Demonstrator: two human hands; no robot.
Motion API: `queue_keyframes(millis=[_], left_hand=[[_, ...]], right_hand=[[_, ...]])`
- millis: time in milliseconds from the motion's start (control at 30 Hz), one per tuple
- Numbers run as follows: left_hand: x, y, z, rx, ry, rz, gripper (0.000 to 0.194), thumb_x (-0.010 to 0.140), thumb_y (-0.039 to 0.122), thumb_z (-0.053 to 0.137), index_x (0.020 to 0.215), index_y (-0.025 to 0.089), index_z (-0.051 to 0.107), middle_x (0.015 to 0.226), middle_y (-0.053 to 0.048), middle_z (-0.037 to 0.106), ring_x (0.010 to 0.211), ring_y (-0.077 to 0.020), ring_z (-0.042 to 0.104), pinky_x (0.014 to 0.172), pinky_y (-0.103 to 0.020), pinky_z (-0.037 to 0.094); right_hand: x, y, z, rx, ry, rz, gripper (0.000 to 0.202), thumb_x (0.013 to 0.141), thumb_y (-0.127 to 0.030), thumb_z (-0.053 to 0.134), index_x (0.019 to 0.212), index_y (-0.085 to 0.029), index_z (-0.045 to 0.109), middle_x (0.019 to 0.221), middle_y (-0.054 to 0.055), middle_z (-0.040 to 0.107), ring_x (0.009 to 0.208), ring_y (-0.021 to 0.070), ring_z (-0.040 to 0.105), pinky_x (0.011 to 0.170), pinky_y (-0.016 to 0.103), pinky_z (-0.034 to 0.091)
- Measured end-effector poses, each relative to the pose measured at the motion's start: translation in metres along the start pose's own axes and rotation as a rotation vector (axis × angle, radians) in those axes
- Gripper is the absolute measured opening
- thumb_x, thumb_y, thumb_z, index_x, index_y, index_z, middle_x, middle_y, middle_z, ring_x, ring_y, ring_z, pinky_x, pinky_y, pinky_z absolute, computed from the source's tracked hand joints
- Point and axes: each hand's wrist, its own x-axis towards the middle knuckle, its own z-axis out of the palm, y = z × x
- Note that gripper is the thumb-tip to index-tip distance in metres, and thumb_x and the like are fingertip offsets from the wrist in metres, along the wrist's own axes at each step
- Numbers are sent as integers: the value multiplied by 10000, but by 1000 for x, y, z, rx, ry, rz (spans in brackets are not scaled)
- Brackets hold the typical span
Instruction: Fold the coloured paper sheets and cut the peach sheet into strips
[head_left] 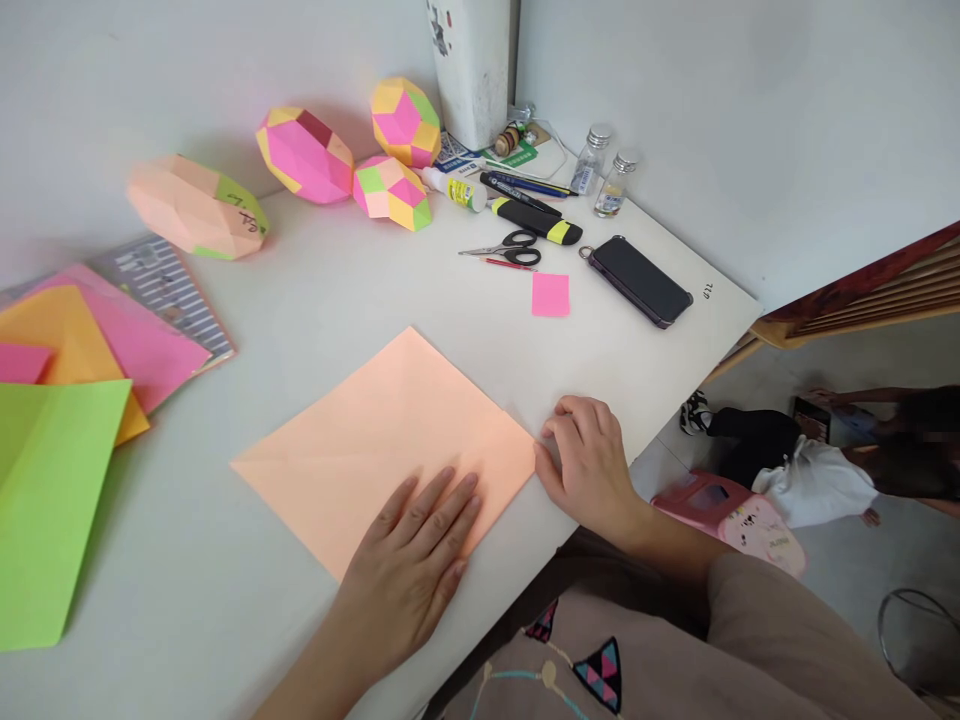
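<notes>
A peach paper square (390, 410) lies on the white table (300, 310), turned so its corners point left, right, away and near. Faint crease lines cross it. My left hand (416, 560) rests flat on its near part, fingers stretched out, covering some of the near edge. At the paper's right corner, my right hand (589, 455) has its thumb and curled fingers close around the tip. Whether the fingertips pinch the corner is hard to make out.
Coloured sheets (67, 500) lie at the left. Folded paper shapes (307, 155) stand along the wall. Scissors (510, 246), a pink note (550, 295), a highlighter (536, 220), a phone (641, 280) and glass bottles (615, 185) are farther back. A person (810, 480) is at the right, beyond the table.
</notes>
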Motion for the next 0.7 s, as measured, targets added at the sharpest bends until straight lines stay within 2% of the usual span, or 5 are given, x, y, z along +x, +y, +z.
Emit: queue_keyframes(millis=[267,467,600,700], left_hand=[[-1,-1,0,14,-4,8,577,936,302,376,1480,190,224,1494,-35,344,1401,-252,250,1160,-452,132],[-2,0,2,-42,-1,-11,566,929,310,407,1469,216,264,1498,-26,335,1398,-265,254,1159,-468,131],[-2,-1,2,-26,0,-8,557,931,311,393,1467,219,270,1493,-22,347,1402,-259,246,1161,-466,134],[-1,-2,0,30,-23,24,558,924,280,386,1466,217,273,1495,-24,341,1408,-257,230,1161,-461,132]], right_hand=[[-5,5,-1,14,-38,-6,157,834,-150,453,969,-155,534,1168,138,520,1112,283,437,828,408,370],[-10,9,0,112,55,17,303,815,-77,398,1084,-148,518,1156,132,549,1121,261,460,876,414,379],[-7,5,-1,83,41,48,245,894,-234,430,1099,-149,530,1162,139,550,1112,272,464,876,422,385],[-4,-6,-1,45,9,48,396,892,-412,463,1159,-124,512,1215,176,524,1158,310,435,888,462,391]])
